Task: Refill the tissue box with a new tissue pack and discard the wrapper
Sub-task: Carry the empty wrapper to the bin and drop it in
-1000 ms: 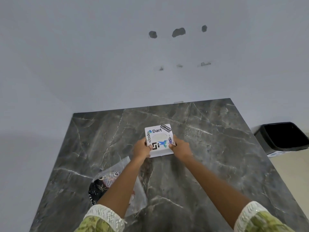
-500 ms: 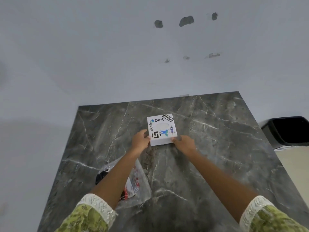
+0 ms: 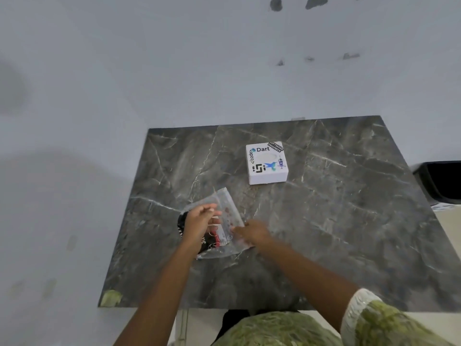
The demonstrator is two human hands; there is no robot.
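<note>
A white tissue box [image 3: 267, 163] with stickers on its lid stands alone on the dark marble table [image 3: 336, 221], toward the back. Nearer to me lies a clear plastic wrapper [image 3: 228, 211] with black and red print. My left hand [image 3: 199, 221] rests on the wrapper's left part with its fingers curled over the plastic. My right hand [image 3: 252, 233] touches the wrapper's right edge; the motion blur hides how firmly it grips.
A black bin [image 3: 441, 181] stands on the floor past the table's right edge. A pale wall with dark marks runs behind the table. The table's near edge is close to my body.
Both hands let go of the tissue box and drew back toward me onto the wrapper. The box stays on the table. The camera has tilted down.
</note>
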